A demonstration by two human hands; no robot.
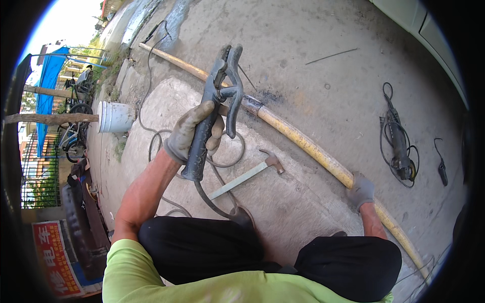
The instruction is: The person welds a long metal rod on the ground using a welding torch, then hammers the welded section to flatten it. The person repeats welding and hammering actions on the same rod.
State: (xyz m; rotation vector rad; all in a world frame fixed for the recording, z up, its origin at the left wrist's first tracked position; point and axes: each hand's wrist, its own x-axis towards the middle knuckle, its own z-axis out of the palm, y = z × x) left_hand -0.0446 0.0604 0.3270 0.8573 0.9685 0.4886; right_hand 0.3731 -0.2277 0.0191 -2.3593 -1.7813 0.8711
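Note:
My gloved left hand [188,132] is closed round the black handle of a welding electrode holder [206,118], raised in front of me with its jaws upward. A thin dark rod [246,77] shows beside the jaws; whether it is clamped in them I cannot tell. From the handle's lower end a cable [204,196] runs down toward my foot. My gloved right hand [360,190] is wrapped round a long, worn yellow pipe [303,143] lying diagonally across the ground. The pipe has a dark, scorched band [251,104] near its middle.
A claw hammer [237,180] lies on the concrete between my knees and the pipe. Off to the right are a corded angle grinder [400,151] and a small hooked tool [442,169]. A thin rod [331,56] lies beyond the pipe. At left stands a white bucket [116,117] by a wooden pole [55,119].

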